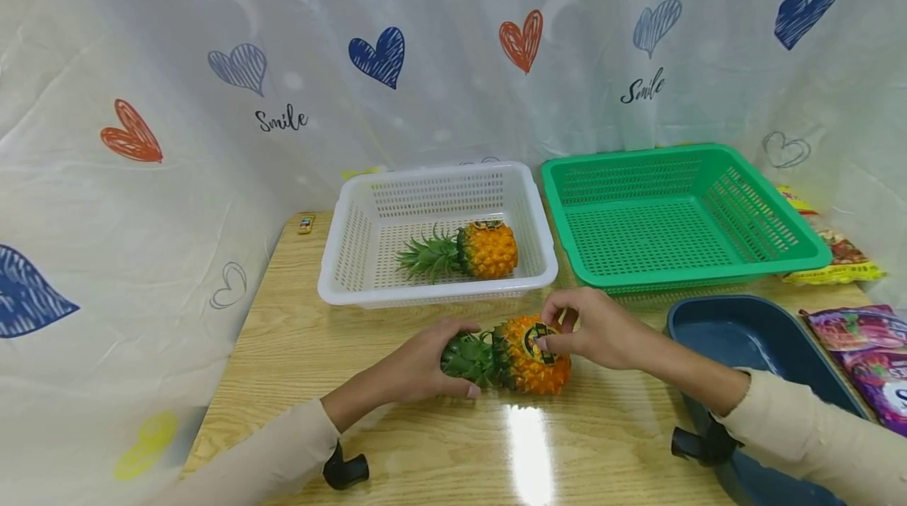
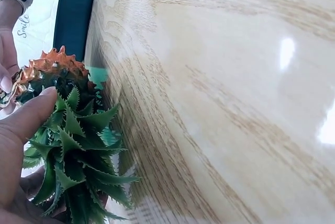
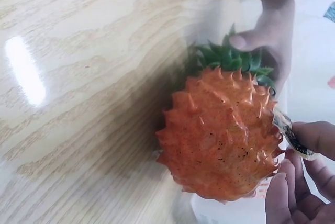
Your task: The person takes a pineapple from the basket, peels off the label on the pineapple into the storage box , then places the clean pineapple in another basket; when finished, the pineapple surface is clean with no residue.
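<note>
An orange pineapple (image 1: 537,368) with a green leafy crown (image 1: 469,360) lies on its side on the wooden table. My left hand (image 1: 421,364) grips the crown from the left, its thumb over the leaves (image 2: 78,156) in the left wrist view. A black and gold label (image 1: 536,342) is on the upper side of the fruit. With thumb and fingers, my right hand (image 1: 598,326) pinches that label by its edge. In the right wrist view the label (image 3: 290,135) stands partly off the spiky skin (image 3: 220,135), its far end still against the fruit.
Behind the hands, a white basket (image 1: 437,291) holds another pineapple (image 1: 489,250), which bears a similar label. Beside it sits a green basket (image 1: 641,227). A dark blue basin (image 1: 737,337) stands under my right forearm, with colourful packets (image 1: 860,341) further right. A small yellow item (image 1: 305,224) lies far left.
</note>
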The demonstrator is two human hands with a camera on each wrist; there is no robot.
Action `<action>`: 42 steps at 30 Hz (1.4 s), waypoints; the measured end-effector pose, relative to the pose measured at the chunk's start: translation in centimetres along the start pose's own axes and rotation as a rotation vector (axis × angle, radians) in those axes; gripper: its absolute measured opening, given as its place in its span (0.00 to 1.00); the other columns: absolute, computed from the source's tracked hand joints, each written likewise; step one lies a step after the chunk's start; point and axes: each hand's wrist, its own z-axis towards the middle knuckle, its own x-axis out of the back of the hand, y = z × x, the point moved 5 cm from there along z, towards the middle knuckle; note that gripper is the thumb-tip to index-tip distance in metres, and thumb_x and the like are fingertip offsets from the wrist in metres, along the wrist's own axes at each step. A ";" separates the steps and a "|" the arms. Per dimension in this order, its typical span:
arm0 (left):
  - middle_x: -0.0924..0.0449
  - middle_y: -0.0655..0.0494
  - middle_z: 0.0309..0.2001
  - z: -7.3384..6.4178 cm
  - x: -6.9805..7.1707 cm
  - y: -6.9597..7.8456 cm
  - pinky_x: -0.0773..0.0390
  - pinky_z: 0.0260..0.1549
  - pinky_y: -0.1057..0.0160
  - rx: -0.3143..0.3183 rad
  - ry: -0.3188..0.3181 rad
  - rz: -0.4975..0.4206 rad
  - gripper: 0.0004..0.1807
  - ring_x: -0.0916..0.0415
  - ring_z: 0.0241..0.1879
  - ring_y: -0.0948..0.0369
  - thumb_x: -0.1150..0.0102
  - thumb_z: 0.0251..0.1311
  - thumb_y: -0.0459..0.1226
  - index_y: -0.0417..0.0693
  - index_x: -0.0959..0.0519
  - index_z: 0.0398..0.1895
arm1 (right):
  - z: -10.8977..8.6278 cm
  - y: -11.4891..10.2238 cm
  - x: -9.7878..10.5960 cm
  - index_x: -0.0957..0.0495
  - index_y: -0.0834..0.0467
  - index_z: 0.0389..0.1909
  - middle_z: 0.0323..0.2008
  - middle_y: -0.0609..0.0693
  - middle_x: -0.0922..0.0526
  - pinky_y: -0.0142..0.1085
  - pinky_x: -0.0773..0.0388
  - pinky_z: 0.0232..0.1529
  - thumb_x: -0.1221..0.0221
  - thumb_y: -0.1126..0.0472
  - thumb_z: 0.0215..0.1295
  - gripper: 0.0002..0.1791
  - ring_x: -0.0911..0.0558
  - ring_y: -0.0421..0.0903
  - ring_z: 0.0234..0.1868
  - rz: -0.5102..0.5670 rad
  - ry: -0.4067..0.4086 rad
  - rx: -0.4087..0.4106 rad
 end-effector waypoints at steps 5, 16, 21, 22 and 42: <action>0.37 0.54 0.72 0.0 -0.1 0.0 0.30 0.63 0.41 -0.008 -0.001 -0.005 0.49 0.35 0.70 0.50 0.26 0.52 0.56 0.55 0.37 0.75 | -0.1 -0.2 -0.1 0.21 0.51 0.31 0.30 0.44 0.22 0.33 0.27 0.30 0.30 0.58 0.61 0.08 0.26 0.39 0.28 0.026 -0.041 0.017; 0.37 0.53 0.72 -0.1 0.0 0.0 0.30 0.63 0.41 -0.008 0.003 -0.003 0.48 0.35 0.70 0.49 0.26 0.53 0.56 0.55 0.37 0.75 | -0.3 -0.5 -0.1 0.22 0.54 0.32 0.31 0.46 0.22 0.34 0.26 0.32 0.31 0.59 0.63 0.08 0.25 0.40 0.29 0.120 -0.081 0.030; 0.37 0.53 0.73 -0.1 0.0 -0.1 0.30 0.63 0.41 -0.004 0.002 -0.005 0.48 0.36 0.70 0.49 0.27 0.53 0.57 0.55 0.37 0.75 | -0.5 -0.4 0.3 0.22 0.57 0.35 0.31 0.48 0.22 0.35 0.24 0.33 0.32 0.59 0.63 0.08 0.23 0.43 0.30 0.174 -0.078 0.002; 0.37 0.53 0.73 -0.1 0.0 -0.1 0.31 0.63 0.41 -0.002 0.001 -0.005 0.48 0.36 0.71 0.49 0.26 0.53 0.57 0.55 0.37 0.75 | -0.6 -0.3 0.4 0.22 0.58 0.35 0.31 0.49 0.22 0.35 0.24 0.32 0.32 0.60 0.63 0.08 0.23 0.43 0.30 0.182 -0.078 -0.001; 0.37 0.55 0.73 0.0 0.0 -0.1 0.29 0.62 0.42 -0.004 0.000 -0.013 0.47 0.34 0.69 0.50 0.27 0.53 0.56 0.58 0.37 0.75 | -2.7 1.6 2.0 0.24 0.61 0.41 0.33 0.54 0.20 0.37 0.24 0.27 0.36 0.59 0.67 0.10 0.21 0.44 0.29 0.248 -0.168 -0.095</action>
